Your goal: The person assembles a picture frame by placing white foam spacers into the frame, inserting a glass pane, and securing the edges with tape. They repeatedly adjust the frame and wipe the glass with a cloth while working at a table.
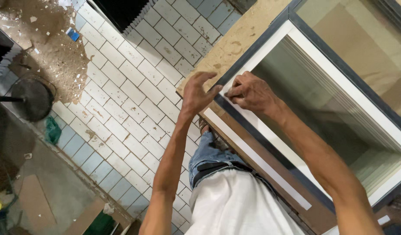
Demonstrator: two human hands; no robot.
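Note:
A window unit with a dark grey frame (270,30), a white inner border (270,52) and glass (331,104) lies on a tan worktable (239,39). My left hand (197,92) hovers at the frame's near corner, fingers spread and curled, thumb tip close to the frame edge. My right hand (249,92) presses on the white border at that corner, fingertips pinched together against it. Whether they hold anything small I cannot tell. A white strip (257,159) runs along the frame's outer side below my hands.
White and pale blue floor tiles (131,87) spread to the left, with rubble and dust (57,52) at the upper left. A round black stand base (31,98) and a green scrap (52,130) lie left. Cardboard pieces (35,204) rest at the lower left.

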